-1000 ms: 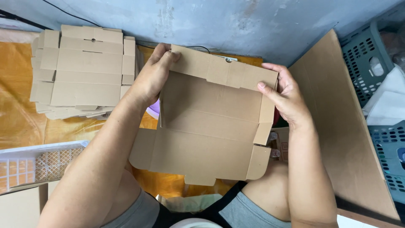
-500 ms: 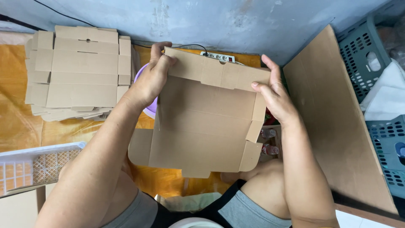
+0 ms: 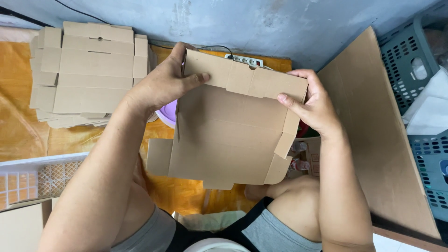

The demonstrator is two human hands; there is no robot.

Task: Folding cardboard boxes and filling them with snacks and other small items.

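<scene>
Box blank: brown die-cut corrugated cardboard box blank [image 3: 228, 135], held above the lap by both hands.
Left hand: left hand [image 3: 161, 86] clasps the top left corner, thumb lying over the far flap.
Right hand: right hand [image 3: 312, 105] pinches the top right corner.
Progress: far flap and right side tabs stand partly folded; near flaps lie flat, nothing tucked.
Stack: pile of flat brown cardboard blanks [image 3: 91, 70] lies well to the left.
Floor: orange floor sheet [image 3: 18, 121], grey wall [image 3: 280, 23], grey perforated plastic crates [image 3: 410, 56] on the right.
</scene>
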